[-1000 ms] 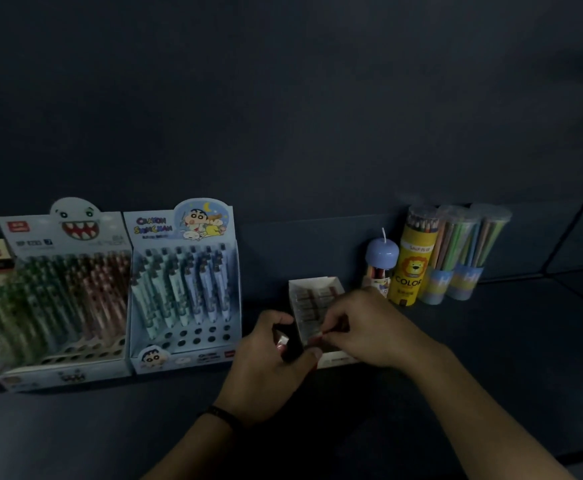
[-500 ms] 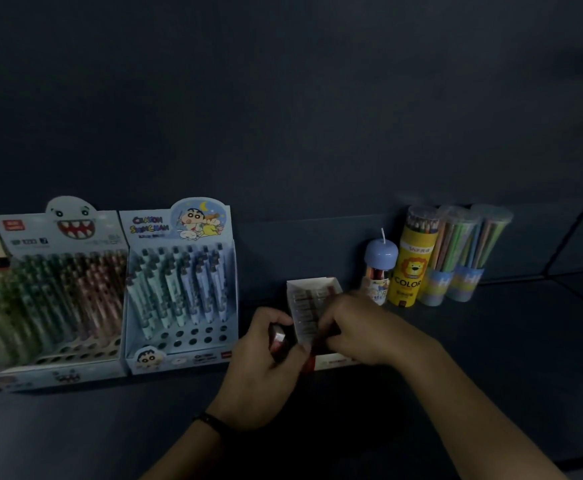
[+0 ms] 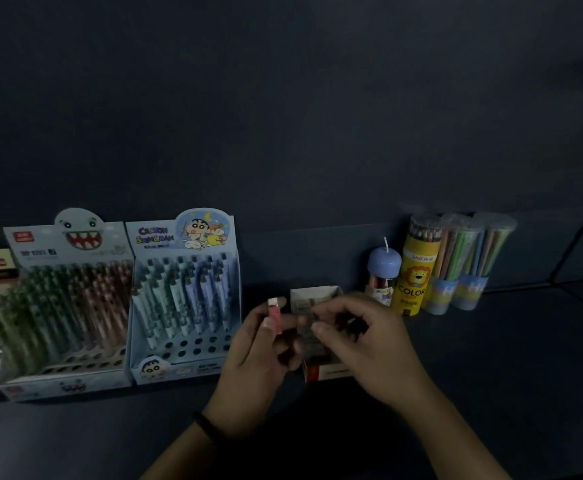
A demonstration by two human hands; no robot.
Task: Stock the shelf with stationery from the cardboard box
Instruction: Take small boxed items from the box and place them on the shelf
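the left hand [image 3: 252, 360] pinches a small pink block [image 3: 275, 315] upright, long axis near vertical, just left of the small open box [image 3: 318, 292], likely its slot, while the right hand [image 3: 369, 351] curls over that box, hold too dim to tell.

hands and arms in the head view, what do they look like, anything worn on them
Two bare hands, no gloves. The left hand has a thin dark band round its wrist; the right hand shows nothing worn at the wrist. The left forearm and right forearm are bare, with no sleeves in view. The light is too dim to tell about rings.
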